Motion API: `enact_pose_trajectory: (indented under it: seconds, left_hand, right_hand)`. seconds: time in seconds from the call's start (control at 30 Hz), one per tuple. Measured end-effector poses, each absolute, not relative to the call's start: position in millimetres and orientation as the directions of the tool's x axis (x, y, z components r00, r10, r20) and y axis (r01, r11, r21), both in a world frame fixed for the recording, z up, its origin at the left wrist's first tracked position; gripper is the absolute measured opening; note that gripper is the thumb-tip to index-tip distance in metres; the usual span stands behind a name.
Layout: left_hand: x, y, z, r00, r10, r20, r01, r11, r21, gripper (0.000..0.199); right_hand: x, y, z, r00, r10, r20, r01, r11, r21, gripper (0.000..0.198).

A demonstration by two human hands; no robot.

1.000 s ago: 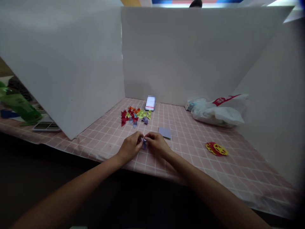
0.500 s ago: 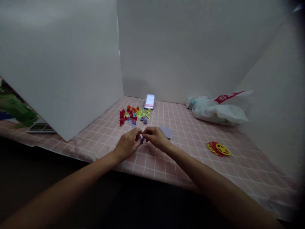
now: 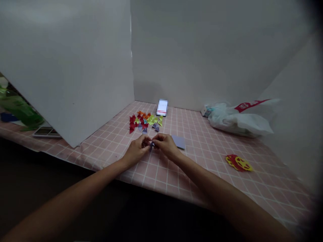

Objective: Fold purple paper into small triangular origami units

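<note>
A small folded piece of purple paper [image 3: 152,144] is pinched between both hands above the table's front part. My left hand [image 3: 137,149] grips it from the left, thumb and fingers closed. From the right, my right hand [image 3: 166,144] pinches it too; its exact folds are too small to make out. Just behind my right hand lies a stack of purple paper squares [image 3: 178,142]. Beyond the hands, several folded paper pieces [image 3: 145,121] in red, orange, yellow, blue and purple lie in a cluster.
A phone [image 3: 162,107] stands lit at the back. To the right are a white plastic bag [image 3: 234,121] and red and yellow cut-out discs [image 3: 238,163]. A white panel [image 3: 75,74] rises at left, with a green bottle [image 3: 21,109] beside it. Pink checked cloth [image 3: 202,158] covers the table.
The view has turned slightly left, so things sit further right. Both hands still pinch the purple paper, with small finger shifts and the paper turned a little.
</note>
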State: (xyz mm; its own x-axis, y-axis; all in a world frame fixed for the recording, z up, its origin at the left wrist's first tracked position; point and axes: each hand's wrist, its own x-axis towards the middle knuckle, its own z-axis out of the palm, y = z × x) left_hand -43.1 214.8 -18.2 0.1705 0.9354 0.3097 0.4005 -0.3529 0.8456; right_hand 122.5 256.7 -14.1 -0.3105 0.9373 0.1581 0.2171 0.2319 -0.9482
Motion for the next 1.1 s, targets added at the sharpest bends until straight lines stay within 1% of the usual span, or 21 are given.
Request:
enact_pose_trajectory:
  seconds: [0.1, 0.2, 0.33, 0.43, 0.53, 0.6, 0.7, 0.9, 1.1]
  left_hand:
    - [-43, 215, -16, 0.175, 0.931, 0.32, 0.452, -0.365, 0.814, 0.02]
    - [-43, 217, -16, 0.224, 0.915, 0.336, 0.495, -0.403, 0.769, 0.021]
    - [-46, 220, -17, 0.264, 0.902, 0.342, 0.538, -0.432, 0.724, 0.029]
    - [-49, 225, -18, 0.267, 0.914, 0.307, 0.541, -0.406, 0.737, 0.029]
    - [-51, 230, -20, 0.258, 0.936, 0.241, 0.495, -0.342, 0.799, 0.025]
    - [-51, 234, -21, 0.252, 0.944, 0.212, 0.451, -0.309, 0.838, 0.022]
    - [-50, 239, -23, 0.237, 0.951, 0.198, 0.432, -0.286, 0.855, 0.021]
    - [-49, 245, -24, 0.218, 0.964, 0.154, 0.5, -0.246, 0.831, 0.023]
    - [-53, 250, -15, 0.277, 0.955, 0.111, 0.62, -0.266, 0.739, 0.021]
  right_hand:
    - [120, 258, -16, -0.323, 0.933, 0.157, 0.19, 0.227, -0.955, 0.005]
    - [119, 262, -18, -0.342, 0.927, 0.153, 0.175, 0.223, -0.959, 0.004]
    - [121, 269, -23, -0.374, 0.915, 0.152, 0.189, 0.236, -0.953, 0.006]
    - [123, 273, -25, -0.387, 0.906, 0.172, 0.21, 0.269, -0.94, 0.009]
    - [122, 278, -26, -0.393, 0.899, 0.193, 0.226, 0.298, -0.928, 0.014]
    - [121, 280, -26, -0.391, 0.897, 0.204, 0.228, 0.309, -0.923, 0.014]
    - [120, 284, -28, -0.389, 0.895, 0.219, 0.228, 0.325, -0.918, 0.013]
    - [118, 286, -37, -0.364, 0.886, 0.288, 0.249, 0.39, -0.886, 0.013]
    - [120, 283, -36, -0.406, 0.853, 0.329, 0.317, 0.469, -0.824, 0.014]
